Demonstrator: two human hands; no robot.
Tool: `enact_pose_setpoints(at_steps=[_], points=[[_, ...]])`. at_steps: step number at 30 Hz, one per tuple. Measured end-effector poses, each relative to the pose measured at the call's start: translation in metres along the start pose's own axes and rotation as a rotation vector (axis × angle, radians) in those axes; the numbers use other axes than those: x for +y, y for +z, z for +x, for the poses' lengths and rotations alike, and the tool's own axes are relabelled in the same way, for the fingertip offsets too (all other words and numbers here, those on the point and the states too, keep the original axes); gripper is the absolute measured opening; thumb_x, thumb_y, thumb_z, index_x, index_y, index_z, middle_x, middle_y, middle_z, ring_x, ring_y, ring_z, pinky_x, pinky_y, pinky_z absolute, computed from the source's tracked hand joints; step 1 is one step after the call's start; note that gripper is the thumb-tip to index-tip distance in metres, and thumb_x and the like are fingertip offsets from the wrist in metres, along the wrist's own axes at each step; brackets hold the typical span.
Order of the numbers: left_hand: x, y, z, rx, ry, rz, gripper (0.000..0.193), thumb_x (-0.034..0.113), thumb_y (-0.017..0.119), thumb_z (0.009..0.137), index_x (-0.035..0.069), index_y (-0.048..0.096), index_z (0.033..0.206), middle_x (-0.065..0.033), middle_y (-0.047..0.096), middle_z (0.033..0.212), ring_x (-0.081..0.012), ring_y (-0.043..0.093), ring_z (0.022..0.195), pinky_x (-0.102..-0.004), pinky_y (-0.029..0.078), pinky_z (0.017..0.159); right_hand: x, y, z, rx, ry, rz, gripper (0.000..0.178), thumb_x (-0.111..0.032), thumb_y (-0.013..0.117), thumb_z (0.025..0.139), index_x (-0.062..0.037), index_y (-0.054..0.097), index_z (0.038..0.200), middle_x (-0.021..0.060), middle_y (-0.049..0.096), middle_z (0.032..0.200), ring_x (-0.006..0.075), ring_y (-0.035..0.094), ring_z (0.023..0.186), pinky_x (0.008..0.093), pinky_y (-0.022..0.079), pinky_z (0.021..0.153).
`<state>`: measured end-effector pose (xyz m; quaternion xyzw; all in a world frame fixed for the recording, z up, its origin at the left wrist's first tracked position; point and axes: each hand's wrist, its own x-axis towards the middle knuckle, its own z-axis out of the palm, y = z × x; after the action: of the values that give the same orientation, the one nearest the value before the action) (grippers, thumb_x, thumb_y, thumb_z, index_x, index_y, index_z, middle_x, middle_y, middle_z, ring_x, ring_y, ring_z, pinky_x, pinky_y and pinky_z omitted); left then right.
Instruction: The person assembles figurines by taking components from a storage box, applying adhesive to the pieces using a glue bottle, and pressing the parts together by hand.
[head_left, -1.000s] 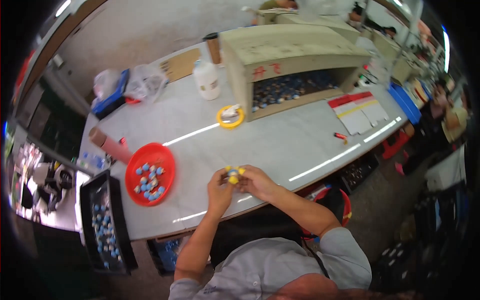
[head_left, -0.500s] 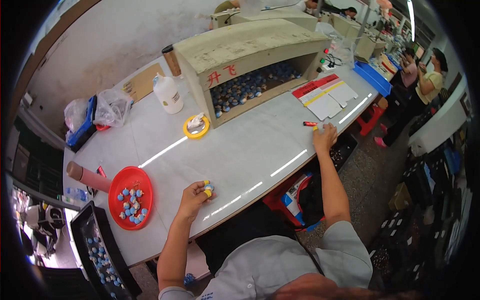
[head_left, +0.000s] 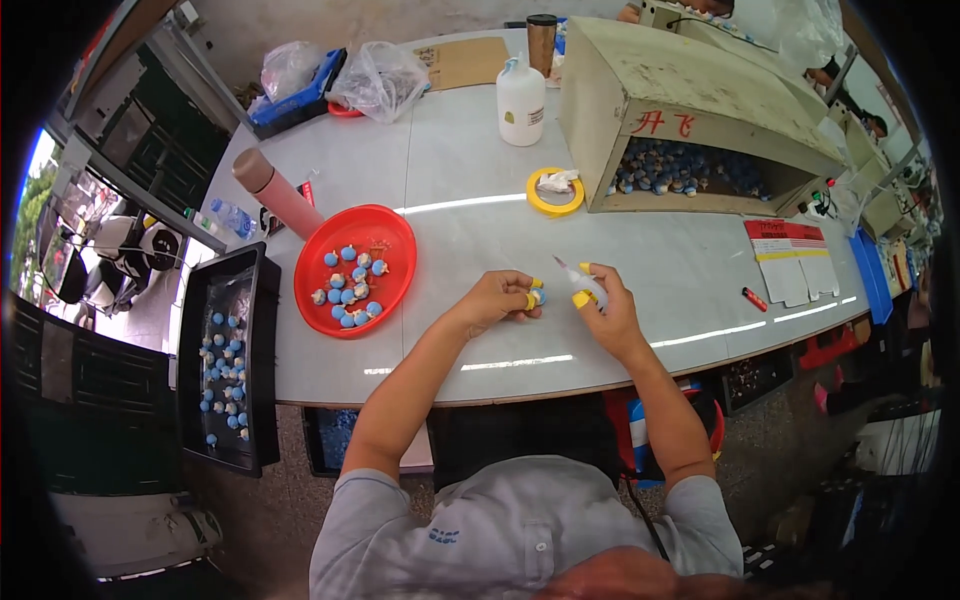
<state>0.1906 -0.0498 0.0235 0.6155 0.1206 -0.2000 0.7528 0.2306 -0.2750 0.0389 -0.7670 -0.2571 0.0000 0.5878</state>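
Note:
My left hand (head_left: 490,302), with yellow covers on its fingertips, pinches a small blue-and-white ball-shaped piece (head_left: 540,296) above the table. Just to its right, my right hand (head_left: 616,320) grips a small white squeeze bottle (head_left: 592,288) with a thin pointed tip. That tip points up and left, apart from the piece. Yellow covers also show on the right thumb and a finger. Left of my hands, a round red tray (head_left: 405,275) holds several similar blue-and-cream pieces. More of them lie in a long black tray (head_left: 268,340) at the table's left end.
A beige open-fronted box (head_left: 700,85) full of blue pieces stands at the far right. Near it are a yellow tape roll (head_left: 538,205), a white bottle (head_left: 521,105), papers (head_left: 790,265) and a red marker (head_left: 754,299). A pink flask (head_left: 280,195) leans beside the red tray.
My right hand has come from beside the red marker to near my left hand, now visibly with the squeeze bottle. My left hand keeps the piece. The view has turned left.

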Motion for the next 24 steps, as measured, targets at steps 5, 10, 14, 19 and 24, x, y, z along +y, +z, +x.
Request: enact_pose_setpoints(at_steps=[5, 10, 14, 19, 24], points=[[-0.005, -0.008, 0.002, -0.097, 0.02, 0.001, 0.036, 0.006, 0.065, 0.086, -0.006, 0.056, 0.118, -0.0102, 0.068, 0.097, -0.0144, 0.067, 0.087, -0.0212, 0.051, 0.067, 0.002, 0.011, -0.007, 0.016, -0.047, 0.127, 0.025, -0.005, 0.067, 0.08, 0.0019, 0.061, 0.103, 0.0126, 0.067, 0.089, 0.0119, 0.059, 0.071, 0.0258, 0.048, 0.063], [-0.002, -0.006, -0.002, -0.157, 0.024, -0.108, 0.034, 0.002, 0.064, 0.084, -0.01, 0.056, 0.115, -0.0126, 0.067, 0.095, -0.0147, 0.066, 0.083, -0.0239, 0.054, 0.073, 0.023, 0.028, -0.012, 0.146, -0.512, -0.097, 0.018, -0.006, 0.066, 0.076, 0.0017, 0.061, 0.091, 0.0132, 0.066, 0.077, 0.0254, 0.061, 0.06, 0.0327, 0.048, 0.056], [-0.003, -0.007, -0.001, -0.163, 0.014, -0.091, 0.035, 0.002, 0.065, 0.083, -0.012, 0.057, 0.115, -0.0137, 0.067, 0.098, -0.0149, 0.065, 0.085, -0.0251, 0.055, 0.077, 0.022, 0.029, -0.011, 0.143, -0.544, -0.12, 0.017, -0.006, 0.065, 0.074, 0.0014, 0.061, 0.089, 0.013, 0.066, 0.075, 0.0256, 0.06, 0.056, 0.0328, 0.046, 0.054], [-0.004, -0.005, 0.0, -0.176, 0.028, -0.06, 0.036, 0.002, 0.065, 0.083, -0.013, 0.057, 0.115, -0.0135, 0.067, 0.099, -0.0142, 0.065, 0.085, -0.0251, 0.055, 0.076, 0.025, 0.03, -0.01, 0.166, -0.542, -0.092, 0.017, -0.005, 0.064, 0.073, 0.002, 0.061, 0.089, 0.0141, 0.066, 0.075, 0.0259, 0.06, 0.057, 0.0331, 0.046, 0.054], [-0.005, -0.005, 0.0, -0.183, 0.046, -0.068, 0.035, 0.002, 0.066, 0.082, -0.012, 0.059, 0.113, -0.0124, 0.067, 0.097, -0.0137, 0.065, 0.083, -0.0248, 0.055, 0.076, 0.025, 0.03, -0.009, 0.15, -0.536, -0.108, 0.017, -0.004, 0.064, 0.074, 0.0022, 0.06, 0.088, 0.014, 0.066, 0.075, 0.0264, 0.06, 0.056, 0.0339, 0.046, 0.053]])
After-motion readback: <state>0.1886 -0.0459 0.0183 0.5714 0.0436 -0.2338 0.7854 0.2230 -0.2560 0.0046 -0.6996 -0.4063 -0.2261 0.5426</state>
